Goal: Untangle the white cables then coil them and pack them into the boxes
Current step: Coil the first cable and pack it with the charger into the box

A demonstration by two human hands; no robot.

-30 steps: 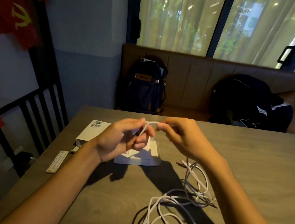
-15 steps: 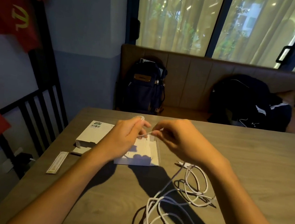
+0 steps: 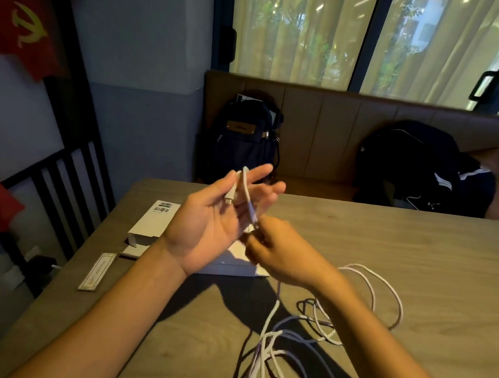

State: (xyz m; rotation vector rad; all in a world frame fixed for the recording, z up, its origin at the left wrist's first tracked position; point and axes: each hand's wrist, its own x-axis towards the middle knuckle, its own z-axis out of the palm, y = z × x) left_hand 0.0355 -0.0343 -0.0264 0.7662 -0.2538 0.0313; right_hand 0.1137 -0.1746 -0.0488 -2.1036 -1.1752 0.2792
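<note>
White cable (image 3: 249, 198) across spread left hand (image 3: 209, 224), right hand (image 3: 279, 248) pinching it

Barcode label on the white box (image 3: 155, 221), its print too small to read

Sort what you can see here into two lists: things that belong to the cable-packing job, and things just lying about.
Belongs to the job:
- white cable looped over the open left hand, pinched by the right hand
- tangled white cables on the table
- open white box
- white box with barcode

Just lying about:
- dark backpack
- black jacket
- paper slip
</note>
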